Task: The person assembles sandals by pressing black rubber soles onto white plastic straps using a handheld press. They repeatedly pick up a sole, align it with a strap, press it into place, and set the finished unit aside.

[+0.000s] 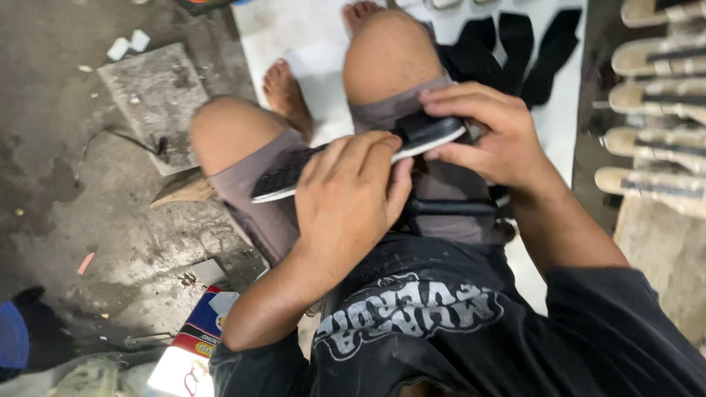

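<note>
I sit on the floor with my knees up. A black shoe sole with a white edge and ribbed tread [294,170] lies across my lap. My left hand [351,198] presses down on its middle, fingers curled over the edge. My right hand [489,136] grips the sole's right end between thumb and fingers. A second dark piece [452,208] lies on my thigh under the hands, partly hidden.
Several black sole cut-outs [515,44] lie on a white sheet [309,37] beyond my knees. A row of tan sandals [654,117] lines the right edge. On the grey concrete floor at left are a stone slab [158,92], a brush [184,190] and a colourful small box [202,323].
</note>
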